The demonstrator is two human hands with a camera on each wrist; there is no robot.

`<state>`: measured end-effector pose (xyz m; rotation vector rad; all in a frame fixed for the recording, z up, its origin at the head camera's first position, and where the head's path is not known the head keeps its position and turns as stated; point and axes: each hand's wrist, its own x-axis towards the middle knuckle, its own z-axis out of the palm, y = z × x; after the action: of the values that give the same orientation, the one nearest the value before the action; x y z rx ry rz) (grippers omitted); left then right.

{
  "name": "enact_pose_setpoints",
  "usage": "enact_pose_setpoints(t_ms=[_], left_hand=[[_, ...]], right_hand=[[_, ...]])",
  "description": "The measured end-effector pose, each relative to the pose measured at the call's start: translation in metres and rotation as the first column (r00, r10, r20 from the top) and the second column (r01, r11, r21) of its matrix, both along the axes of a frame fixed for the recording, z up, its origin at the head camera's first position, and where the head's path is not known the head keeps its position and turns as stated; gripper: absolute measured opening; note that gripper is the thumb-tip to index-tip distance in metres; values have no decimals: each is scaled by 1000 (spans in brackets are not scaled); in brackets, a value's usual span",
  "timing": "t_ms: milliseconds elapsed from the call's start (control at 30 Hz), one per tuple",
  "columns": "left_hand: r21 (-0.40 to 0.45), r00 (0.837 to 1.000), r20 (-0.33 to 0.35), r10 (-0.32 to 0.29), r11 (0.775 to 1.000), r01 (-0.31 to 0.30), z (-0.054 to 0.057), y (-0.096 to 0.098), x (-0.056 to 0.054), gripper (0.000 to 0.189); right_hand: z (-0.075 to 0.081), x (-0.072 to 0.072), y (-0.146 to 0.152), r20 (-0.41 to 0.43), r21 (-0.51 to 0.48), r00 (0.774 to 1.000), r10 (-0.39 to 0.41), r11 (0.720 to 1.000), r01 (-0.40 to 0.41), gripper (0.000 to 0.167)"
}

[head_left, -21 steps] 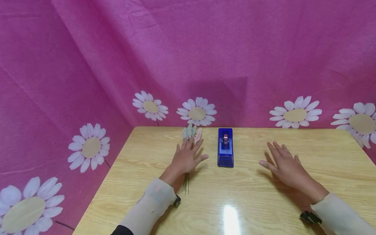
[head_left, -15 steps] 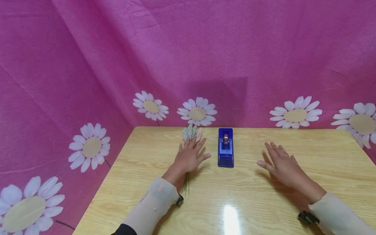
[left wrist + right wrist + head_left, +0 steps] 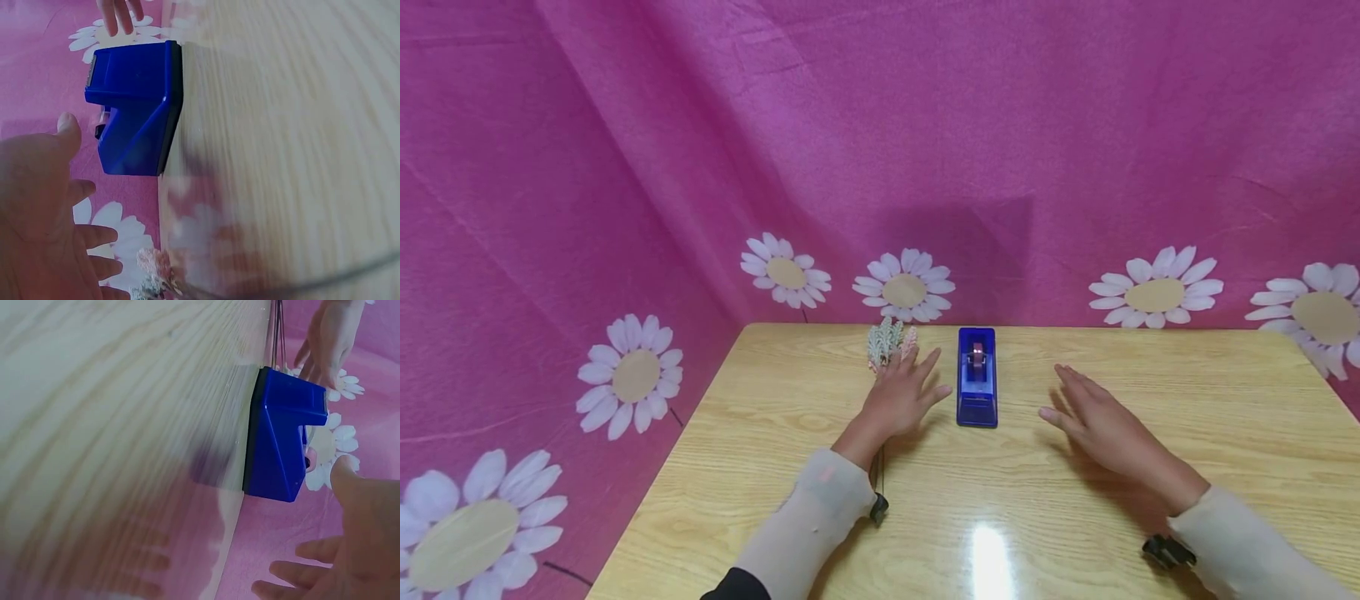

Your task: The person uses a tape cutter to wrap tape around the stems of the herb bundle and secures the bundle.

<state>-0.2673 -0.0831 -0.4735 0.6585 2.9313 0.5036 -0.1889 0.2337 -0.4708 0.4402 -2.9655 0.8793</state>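
A blue tape dispenser (image 3: pixel 977 379) with a small pinkish roll stands on the table between my two hands. My left hand (image 3: pixel 900 398), fingers spread, is over a bunch of artificial flowers (image 3: pixel 885 340) with pale green and pink heads; its thumb points toward the dispenser. The hand covers the middle of the thin dark stems (image 3: pixel 877 471). My right hand (image 3: pixel 1105 429) is to the right of the dispenser with its fingers extended and nothing in it. In the left wrist view the dispenser (image 3: pixel 137 109) stands beyond the left thumb; the right wrist view shows its other side.
The light wood table (image 3: pixel 760 467) ends at the back against a magenta cloth (image 3: pixel 865 150) printed with white daisies. A dark cloth shadow lies behind the dispenser. Dark wrist-worn devices sit under both sleeves.
Both hands have moved inward toward the tape dispenser, the left one to the right and the right one to the left. The dispenser and flowers stay where they were.
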Motion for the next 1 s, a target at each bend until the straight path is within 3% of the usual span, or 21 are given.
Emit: enact_pose_setpoints(t_ms=[633, 867, 1000], left_hand=[[22, 998, 61, 2, 1000, -3, 3, 25, -7, 66], [101, 991, 136, 11, 995, -25, 2, 31, -9, 66], [123, 990, 139, -4, 992, -13, 0, 33, -10, 66]], right_hand=[[8, -7, -30, -9, -67, 999, 38, 997, -38, 77], [12, -11, -41, -16, -91, 999, 42, 995, -44, 71], [13, -13, -46, -37, -105, 998, 46, 993, -49, 67]])
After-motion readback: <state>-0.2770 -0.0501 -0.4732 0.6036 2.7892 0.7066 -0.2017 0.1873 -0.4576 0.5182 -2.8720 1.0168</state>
